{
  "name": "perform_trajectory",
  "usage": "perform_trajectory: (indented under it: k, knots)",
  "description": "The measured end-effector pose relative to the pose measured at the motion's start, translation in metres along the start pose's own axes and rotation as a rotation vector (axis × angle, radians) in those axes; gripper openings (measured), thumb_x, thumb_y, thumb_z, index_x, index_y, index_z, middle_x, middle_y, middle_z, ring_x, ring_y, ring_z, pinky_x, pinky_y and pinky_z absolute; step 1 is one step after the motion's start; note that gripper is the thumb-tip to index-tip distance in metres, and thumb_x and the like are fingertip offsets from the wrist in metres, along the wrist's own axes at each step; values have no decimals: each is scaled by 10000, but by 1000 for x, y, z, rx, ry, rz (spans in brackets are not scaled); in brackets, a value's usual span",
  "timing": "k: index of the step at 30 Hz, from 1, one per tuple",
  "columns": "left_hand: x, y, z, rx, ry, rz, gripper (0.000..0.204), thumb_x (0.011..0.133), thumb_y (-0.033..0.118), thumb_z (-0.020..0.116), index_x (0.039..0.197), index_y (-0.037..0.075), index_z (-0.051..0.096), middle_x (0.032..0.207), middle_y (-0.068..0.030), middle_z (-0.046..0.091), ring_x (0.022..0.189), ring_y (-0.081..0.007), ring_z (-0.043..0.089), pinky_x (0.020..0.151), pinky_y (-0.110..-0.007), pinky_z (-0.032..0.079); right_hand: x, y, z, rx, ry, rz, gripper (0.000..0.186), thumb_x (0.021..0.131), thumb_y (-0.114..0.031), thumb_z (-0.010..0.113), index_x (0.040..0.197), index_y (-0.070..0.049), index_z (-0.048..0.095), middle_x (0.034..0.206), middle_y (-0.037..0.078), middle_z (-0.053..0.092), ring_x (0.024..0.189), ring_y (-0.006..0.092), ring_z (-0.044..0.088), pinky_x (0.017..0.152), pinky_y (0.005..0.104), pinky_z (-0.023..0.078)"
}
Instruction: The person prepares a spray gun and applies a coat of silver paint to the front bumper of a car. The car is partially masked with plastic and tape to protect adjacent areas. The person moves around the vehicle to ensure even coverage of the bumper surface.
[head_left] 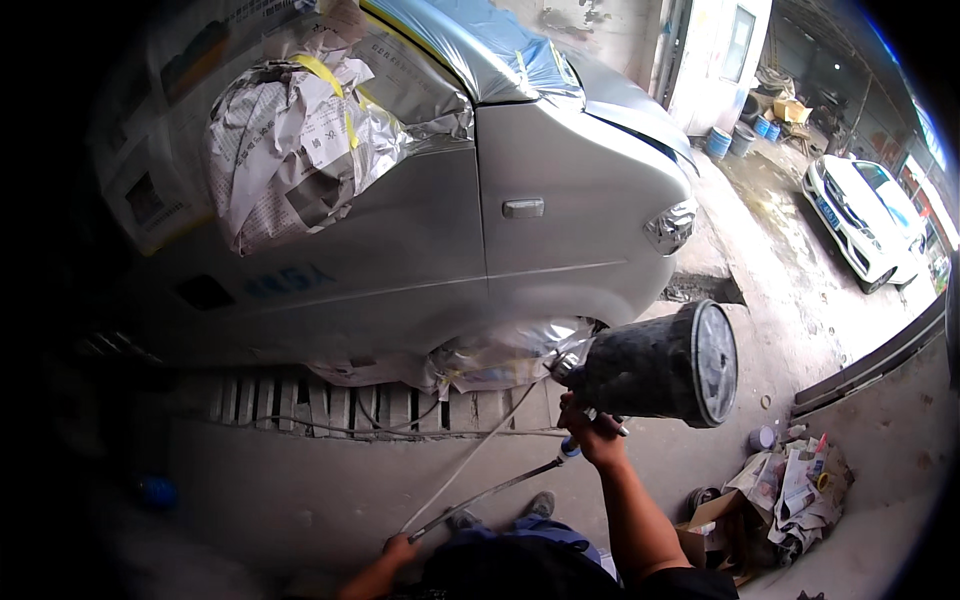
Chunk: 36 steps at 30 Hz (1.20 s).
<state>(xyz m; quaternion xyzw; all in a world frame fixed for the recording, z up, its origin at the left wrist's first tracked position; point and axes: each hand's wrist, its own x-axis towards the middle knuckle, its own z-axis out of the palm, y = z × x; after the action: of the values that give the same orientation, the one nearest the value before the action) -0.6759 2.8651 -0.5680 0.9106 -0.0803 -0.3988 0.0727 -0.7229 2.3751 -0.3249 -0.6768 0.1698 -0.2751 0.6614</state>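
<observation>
Black and cylindrical, the large cup of a dusty spray gun (650, 368) lies right of centre, with the metal nozzle end on its left. The right hand (597, 437) holds the gun, its fingers wrapped around the handle. A thin dark rubber hose (490, 493) runs from the handle to the left hand (400, 548) at the near edge, which appears curled around it. Beyond stands a silver-grey vehicle body (420, 225), with a newspaper-wrapped mirror (290, 150) on the left and a paper-and-plastic-covered wheel (500, 358) nearer the gun.
</observation>
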Motion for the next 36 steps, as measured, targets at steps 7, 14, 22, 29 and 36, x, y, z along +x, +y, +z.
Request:
perform_trajectory:
  k: [7, 14, 22, 29, 36]
  knots:
    - [-16, 55, 21, -70, -22, 90, 441, 795, 465, 609, 1040, 99, 636, 972, -171, 650, 947, -333, 617, 815, -417, 479, -28, 12, -87, 208, 543, 228, 333, 896, -276, 590, 1148, -62, 549, 661, -31, 546, 526, 21, 453, 457, 187, 339]
    - [-23, 46, 16, -5, -77, 97, 480, 801, 519, 574, 1074, 129, 637, 989, -175, 646, 957, -352, 607, 820, -412, 478, -48, 24, -74, -21, 64, 288, 242, 873, -168, 564, 1099, -90, 599, 728, 11, 608, 589, 53, 496, 516, 221, 387]
    - [0, 79, -21, 117, -78, 112, 488, 802, 524, 570, 1021, 94, 647, 974, -171, 648, 927, -339, 618, 792, -427, 480, -43, 54, -81, -14, 233, 373, 195, 850, -235, 631, 930, -57, 626, 639, 4, 585, 535, 60, 505, 461, 219, 376]
    - [34, 97, -40, 82, -175, 170, 448, 810, 490, 566, 1002, 94, 647, 972, -175, 646, 918, -347, 615, 785, -437, 479, -69, 68, -147, 207, 822, 347, 279, 903, -340, 568, 1110, -157, 526, 676, 4, 573, 531, 61, 509, 391, 197, 296]
    - [73, 74, -66, 306, -236, 131, 434, 824, 463, 554, 1028, 91, 642, 1037, -168, 635, 989, -346, 593, 856, -432, 463, -65, 63, -72, 263, 421, 494, 331, 872, -185, 574, 1189, -90, 554, 754, 27, 629, 569, 53, 481, 487, 190, 348]
